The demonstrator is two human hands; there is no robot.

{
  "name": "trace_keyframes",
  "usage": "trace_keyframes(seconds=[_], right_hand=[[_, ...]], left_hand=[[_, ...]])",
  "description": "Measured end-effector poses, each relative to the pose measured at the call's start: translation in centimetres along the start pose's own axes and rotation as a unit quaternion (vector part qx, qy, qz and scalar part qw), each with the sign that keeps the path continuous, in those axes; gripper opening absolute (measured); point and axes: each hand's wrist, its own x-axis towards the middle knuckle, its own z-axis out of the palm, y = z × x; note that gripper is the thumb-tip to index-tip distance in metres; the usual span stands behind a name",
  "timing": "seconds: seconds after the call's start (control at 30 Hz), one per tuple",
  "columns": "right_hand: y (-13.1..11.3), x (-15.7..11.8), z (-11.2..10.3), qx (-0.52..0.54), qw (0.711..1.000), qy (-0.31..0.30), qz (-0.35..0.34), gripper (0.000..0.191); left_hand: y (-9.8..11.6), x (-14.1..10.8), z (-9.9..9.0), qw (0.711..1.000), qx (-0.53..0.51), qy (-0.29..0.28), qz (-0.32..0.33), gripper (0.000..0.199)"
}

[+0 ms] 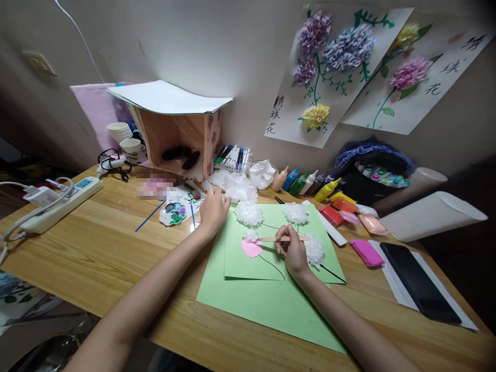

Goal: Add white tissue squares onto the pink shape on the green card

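Observation:
My right hand [291,249] is closed around a flat wooden craft stick [271,239]. The stick's tip meets a small white paper tuft [251,235] at the top edge of a pink round patch [252,249]. That patch lies on a light green sheet [240,268] with thin black stem lines. Three fluffy white paper flowers are on the sheet: one at upper left [249,213], one at upper right [296,213], one beside my right hand [313,251]. My left hand [214,209] reaches the crumpled white tissue paper [236,183], its fingers bent at the pile's edge.
A larger green sheet [263,315] lies underneath. Paint bottles [304,183], clay packs [341,209] and a black phone [420,281] stand or lie right. Leftward are a paint palette [172,213], brushes, a cardboard box [215,139] and a power strip [64,204].

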Motion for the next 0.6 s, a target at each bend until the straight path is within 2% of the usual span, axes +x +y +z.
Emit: trace_keyframes(seconds=[0.07,0.17,0.27,0.33,0.4,0.5,0.6], right_hand=[[0.0,0.0,0.0,-0.001,1.0,0.004,-0.001,0.05],[0.0,0.0,0.1,0.0,1.0,0.0,-0.006,0.051],[-0.1,0.0,0.1,0.002,1.0,0.0,-0.011,0.051],[-0.2,-0.1,0.2,-0.002,1.0,0.002,-0.01,0.05],[-0.2,-0.1,0.2,-0.006,1.0,0.001,-0.009,0.05],[-0.3,-0.2,0.2,-0.007,1.0,0.0,-0.016,0.05],[-0.4,-0.5,0.2,-0.02,0.999,-0.007,-0.03,0.051]], left_hand=[[-0.3,1.6,0.1,0.999,0.045,-0.006,0.029,0.026],[-0.7,3.0,-0.2,0.992,0.093,-0.019,0.077,0.014],[-1.5,3.7,-1.4,0.993,0.087,0.015,0.074,0.016],[-2.1,3.9,-2.4,0.996,0.029,0.051,0.066,0.016],[-2.6,3.8,-3.3,0.994,-0.073,0.062,0.057,0.014],[-2.9,2.9,-4.5,0.971,-0.231,0.03,0.052,0.017],[-2.6,1.1,-5.4,0.95,-0.293,-0.008,0.104,0.019]])
